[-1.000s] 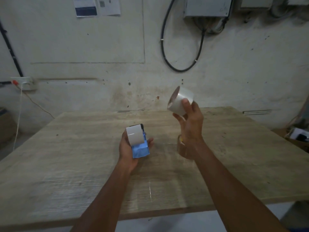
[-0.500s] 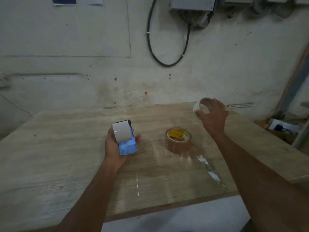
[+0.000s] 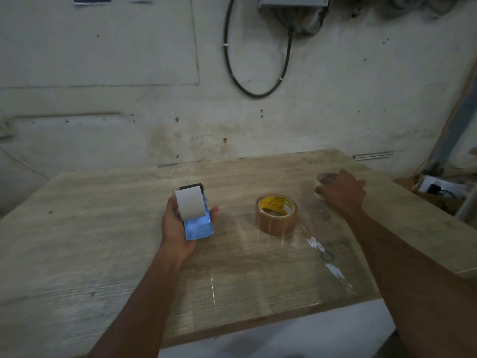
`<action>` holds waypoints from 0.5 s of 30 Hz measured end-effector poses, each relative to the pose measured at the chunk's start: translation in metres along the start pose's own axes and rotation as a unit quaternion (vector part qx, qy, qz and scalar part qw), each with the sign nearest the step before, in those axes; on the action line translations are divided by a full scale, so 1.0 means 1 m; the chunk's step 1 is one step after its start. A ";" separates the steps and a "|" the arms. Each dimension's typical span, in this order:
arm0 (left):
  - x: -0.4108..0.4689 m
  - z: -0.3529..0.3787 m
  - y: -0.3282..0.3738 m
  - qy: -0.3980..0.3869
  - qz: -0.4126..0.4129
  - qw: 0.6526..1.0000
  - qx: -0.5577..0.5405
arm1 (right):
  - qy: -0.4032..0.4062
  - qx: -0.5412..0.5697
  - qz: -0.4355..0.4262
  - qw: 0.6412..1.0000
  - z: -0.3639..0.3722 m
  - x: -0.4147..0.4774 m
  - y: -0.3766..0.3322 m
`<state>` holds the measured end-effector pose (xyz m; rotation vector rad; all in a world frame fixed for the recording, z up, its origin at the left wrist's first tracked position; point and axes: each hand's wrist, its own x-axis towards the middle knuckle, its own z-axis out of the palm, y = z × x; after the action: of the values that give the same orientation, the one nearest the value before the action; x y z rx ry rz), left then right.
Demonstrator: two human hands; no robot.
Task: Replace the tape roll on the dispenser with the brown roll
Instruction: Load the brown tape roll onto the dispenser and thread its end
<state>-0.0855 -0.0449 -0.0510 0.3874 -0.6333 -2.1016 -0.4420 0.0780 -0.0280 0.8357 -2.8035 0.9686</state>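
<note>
Now your left hand (image 3: pixel 180 226) cradles the dispenser (image 3: pixel 194 215) at about 9 o'clock of the brown roll (image 3: pixel 276 214), fingers wrapped around its blue body from below, palm up. That keeps the hub end facing you and free to take a roll. A pale drum sits on top of it; whether that is a bare hub or leftover core, you cannot tell in this dim view.

Your right hand (image 3: pixel 342 195) rests on the table (image 3: pixel 103 228) at 2 o'clock of the brown roll, fingers curled over the old pale roll (image 3: pixel 324 180) at the far right edge. Hold looks loose, likely a set-down, parking the spent roll well clear of the work area.

Brown roll lies flat on the table, core up, yellow label showing inside, between your two hands and touching neither. Judgement: removal done, loading not yet started. Next, release the old roll and take the brown one by its outer wall.
</note>
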 end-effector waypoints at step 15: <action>0.006 -0.008 0.001 0.013 0.009 0.998 0.060 | 0.069 -0.024 -0.034 0.997 0.002 -0.011 -0.017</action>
<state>-0.0841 -0.0524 -0.0566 0.4724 -0.7465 -2.0435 -0.4239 0.0708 -0.0221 0.8206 -2.6535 0.9080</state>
